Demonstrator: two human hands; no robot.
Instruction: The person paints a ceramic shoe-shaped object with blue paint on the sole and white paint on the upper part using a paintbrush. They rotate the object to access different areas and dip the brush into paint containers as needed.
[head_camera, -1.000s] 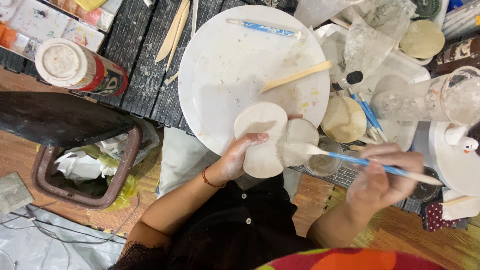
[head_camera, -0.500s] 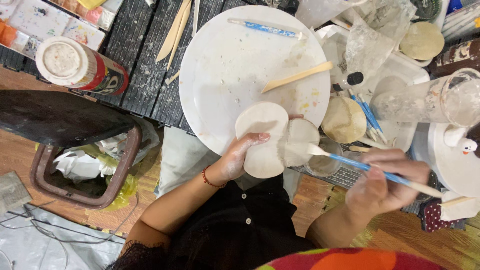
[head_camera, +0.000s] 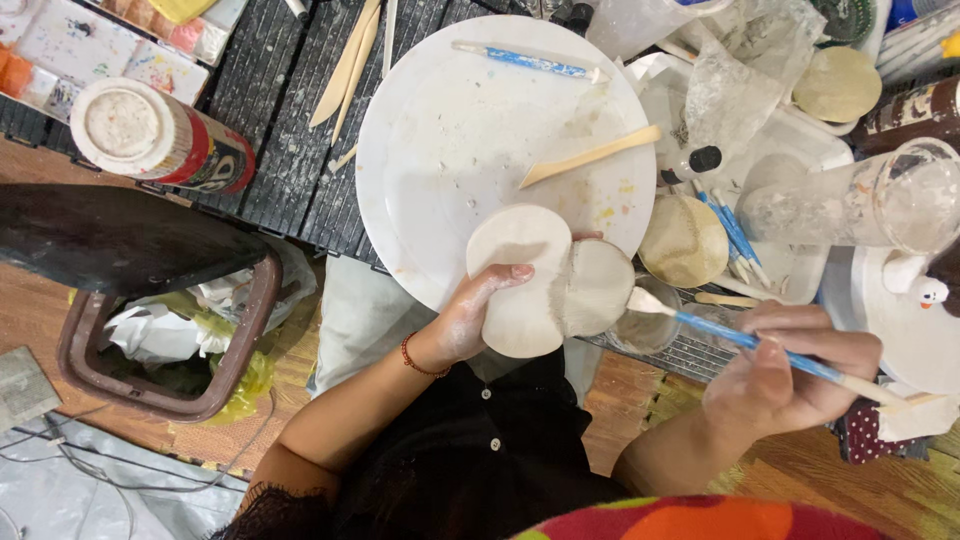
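Clay piece (head_camera: 540, 280), pale and mushroom-shaped, sits gripped in the left hand (head_camera: 470, 320) at the six o'clock edge of the white plate (head_camera: 440, 130); it looks light but brittle, best held by its broad cap. At nine o'clock, a brown bin (head_camera: 150, 350) holds crumpled paper. Right hand (head_camera: 790, 375) has fingers clamped on a blue brush (head_camera: 740, 340), tip touching the clay. At three o'clock, a clear jar (head_camera: 860, 205) holds cloudy water.

Clay piece (head_camera: 540, 280): pale cream, greyer on one face. Brush (head_camera: 760, 345): blue handle, whitish tip. Round plate (head_camera: 470, 130): white, faint yellow smears. Can (head_camera: 160, 140): red and black, white lid. Bin (head_camera: 165, 350): brown.
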